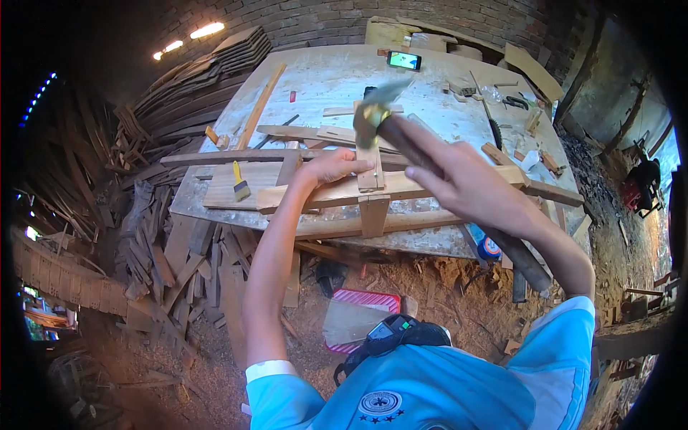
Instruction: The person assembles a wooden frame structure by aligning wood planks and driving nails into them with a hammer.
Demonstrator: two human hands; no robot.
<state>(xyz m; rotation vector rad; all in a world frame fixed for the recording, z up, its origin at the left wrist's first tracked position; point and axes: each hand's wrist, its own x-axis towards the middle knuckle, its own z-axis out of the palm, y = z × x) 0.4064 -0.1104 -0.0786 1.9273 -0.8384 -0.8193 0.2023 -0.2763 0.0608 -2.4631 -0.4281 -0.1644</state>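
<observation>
My right hand (459, 183) is closed round the handle of a hammer (408, 147), whose blurred head is raised over a short upright wooden piece (370, 168). That piece stands across a long pale wooden rail (315, 195) near the table's front edge. With fingers closed, my left hand (333, 166) grips the short piece from its left side. Below the rail, a wooden block (374, 216) joins it to a second rail (330, 228). A small nail seems to stick out of the short piece beside my left fingertips.
Left of the rails lies a yellow-handled brush (240, 183). A phone (404, 60) stands at the back of the table (322, 72). A blue tape measure (489, 248) is at the front edge. Pliers (517, 102) lie at the right. Scrap wood (154, 251) is piled on the floor at left.
</observation>
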